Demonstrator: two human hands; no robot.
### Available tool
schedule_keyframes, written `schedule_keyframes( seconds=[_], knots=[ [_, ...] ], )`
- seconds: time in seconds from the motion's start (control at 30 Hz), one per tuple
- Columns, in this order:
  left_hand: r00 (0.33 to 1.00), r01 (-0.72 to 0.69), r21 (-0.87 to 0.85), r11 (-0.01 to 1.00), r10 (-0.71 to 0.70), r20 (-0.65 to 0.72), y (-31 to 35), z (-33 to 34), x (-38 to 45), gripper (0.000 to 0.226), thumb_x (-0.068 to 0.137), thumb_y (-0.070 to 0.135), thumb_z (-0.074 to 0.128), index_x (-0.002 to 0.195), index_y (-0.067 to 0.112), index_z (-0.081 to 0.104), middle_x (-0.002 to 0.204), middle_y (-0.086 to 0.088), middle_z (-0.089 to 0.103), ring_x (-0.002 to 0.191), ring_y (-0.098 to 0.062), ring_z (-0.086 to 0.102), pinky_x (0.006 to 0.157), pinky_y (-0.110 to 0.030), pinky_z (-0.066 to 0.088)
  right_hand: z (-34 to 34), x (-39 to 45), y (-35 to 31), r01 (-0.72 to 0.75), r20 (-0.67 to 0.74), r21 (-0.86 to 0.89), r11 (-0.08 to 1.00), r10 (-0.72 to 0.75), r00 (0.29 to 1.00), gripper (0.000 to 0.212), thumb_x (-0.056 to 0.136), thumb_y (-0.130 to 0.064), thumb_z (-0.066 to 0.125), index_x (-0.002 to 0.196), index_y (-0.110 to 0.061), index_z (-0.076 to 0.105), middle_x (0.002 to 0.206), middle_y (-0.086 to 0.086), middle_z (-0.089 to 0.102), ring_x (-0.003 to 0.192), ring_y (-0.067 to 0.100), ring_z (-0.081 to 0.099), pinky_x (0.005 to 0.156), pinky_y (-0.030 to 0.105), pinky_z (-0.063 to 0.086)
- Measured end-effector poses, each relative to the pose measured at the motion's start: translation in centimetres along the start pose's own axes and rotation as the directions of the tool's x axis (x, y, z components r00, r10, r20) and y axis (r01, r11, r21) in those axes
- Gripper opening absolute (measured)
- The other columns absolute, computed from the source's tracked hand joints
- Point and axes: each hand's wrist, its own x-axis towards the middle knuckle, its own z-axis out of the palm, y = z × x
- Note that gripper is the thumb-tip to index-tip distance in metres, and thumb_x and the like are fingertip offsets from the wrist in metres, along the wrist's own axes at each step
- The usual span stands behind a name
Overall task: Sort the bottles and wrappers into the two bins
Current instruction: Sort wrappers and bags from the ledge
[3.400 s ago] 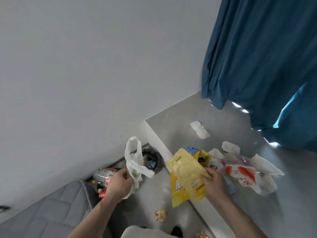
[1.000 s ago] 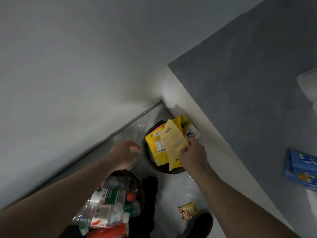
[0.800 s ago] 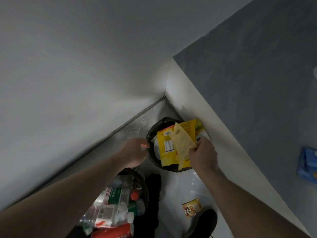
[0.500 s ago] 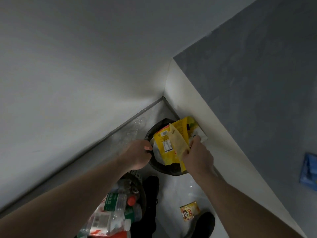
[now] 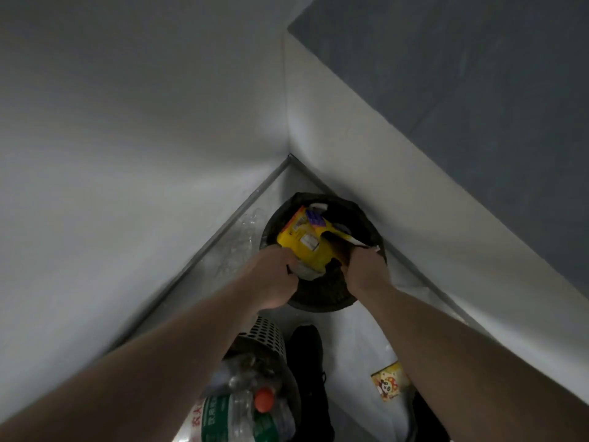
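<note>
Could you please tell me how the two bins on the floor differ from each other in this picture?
The black bin sits in the corner and holds wrappers, a yellow wrapper uppermost; the mesh bin stands nearer and holds plastic bottles. The left hand and right hand are at the black bin's rim; neither touches the mesh bin. Both are round and full.
</note>
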Motion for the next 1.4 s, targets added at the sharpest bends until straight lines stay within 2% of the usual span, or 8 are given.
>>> schedule_keyframes(
  seconds=[0.2,0.4,0.57,0.7,0.8,0.87,1.07,1.4],
  knots=[
    [0.999,0.043,0.009,0.999,-0.043,0.006,-0.6,-0.4,1.1,0.036,0.090,0.023,0.056,0.126,0.028,0.063,0.131,-0.001,0.053,0.124,-0.025,0.052,0.096,-0.036,0.048,-0.5,-1.4,-0.4,0.013,-0.051,0.206,0.979,-0.003,0.999,0.057,0.086,-0.043,0.076,0.130,-0.015,0.054,0.125,0.008,0.063,0.113,0.031,0.063,0.088,0.039,0.052],
    [0.996,0.094,0.002,0.996,-0.094,-0.001,-0.4,-2.1,-0.5,0.034,0.089,0.021,0.058,0.121,0.029,0.065,0.125,-0.003,0.056,0.119,-0.026,0.056,0.095,-0.036,0.050,-4.8,-6.5,0.3,0.228,-0.332,0.173,0.958,-0.161,0.929,0.062,0.078,-0.034,0.085,0.119,-0.021,0.041,0.125,-0.001,0.042,0.095,0.027,0.064,0.059,0.031,0.047],
    [0.993,0.109,-0.017,0.994,-0.110,-0.038,-0.3,-2.5,-0.6,0.032,0.090,0.020,0.058,0.120,0.029,0.066,0.133,0.000,0.057,0.123,-0.022,0.054,0.096,-0.033,0.047,-7.0,-5.2,-1.0,0.370,-0.349,0.067,0.927,-0.326,0.879,0.081,0.086,-0.020,0.074,0.151,-0.033,0.026,0.156,-0.003,0.025,0.115,0.030,0.061,0.072,0.042,0.061],
    [0.992,0.119,-0.014,0.993,-0.120,-0.040,-0.6,-1.8,-0.2,0.029,0.091,0.021,0.058,0.117,0.030,0.066,0.135,0.002,0.057,0.125,-0.021,0.054,0.099,-0.035,0.047,-5.6,-3.2,-0.9,0.265,-0.160,-0.115,0.957,-0.282,0.946,0.067,0.094,-0.013,0.064,0.152,-0.025,0.034,0.159,0.002,0.028,0.120,0.028,0.058,0.088,0.040,0.055],
    [0.992,0.122,0.002,0.993,-0.122,-0.033,-0.5,-1.1,-0.4,0.028,0.091,0.023,0.059,0.117,0.032,0.065,0.132,0.001,0.056,0.123,-0.023,0.054,0.099,-0.038,0.049,-4.2,-2.3,-0.7,0.133,0.063,0.019,0.991,-0.134,0.989,0.071,0.097,-0.017,0.059,0.158,-0.015,0.023,0.156,0.008,0.037,0.134,0.029,0.050,0.105,0.041,0.047],
    [0.993,0.119,0.014,0.993,-0.119,-0.028,-0.1,-0.8,-0.8,0.029,0.091,0.023,0.059,0.118,0.032,0.064,0.130,0.000,0.056,0.120,-0.024,0.056,0.098,-0.040,0.050,-4.3,-2.4,-0.8,0.037,0.158,0.189,0.981,-0.067,0.985,0.088,0.096,-0.022,0.060,0.162,-0.013,0.003,0.162,0.011,0.025,0.144,0.033,0.038,0.113,0.044,0.039],
    [0.988,0.118,0.039,0.992,-0.113,-0.110,2.3,-1.2,-3.7,0.034,0.091,0.025,0.062,0.125,0.028,0.063,0.134,0.000,0.057,0.124,-0.022,0.054,0.098,-0.036,0.049,-7.9,-7.1,-0.3,0.204,-0.177,0.294,0.934,-0.157,0.972,0.093,0.089,-0.018,0.063,0.160,-0.024,0.003,0.165,-0.001,0.012,0.138,0.035,0.043,0.100,0.048,0.052],
    [0.974,0.083,-0.069,0.994,-0.095,-0.206,10.8,-2.4,-15.1,0.033,0.093,0.026,0.060,0.126,0.031,0.060,0.134,0.003,0.048,0.109,-0.019,0.060,0.088,-0.031,0.050,-16.8,-19.9,5.3,0.348,-0.133,0.278,0.895,-0.323,0.937,0.080,0.094,-0.018,0.057,0.160,-0.024,0.013,0.170,0.001,0.002,0.154,0.024,0.018,0.115,0.036,0.037]
  ],
)
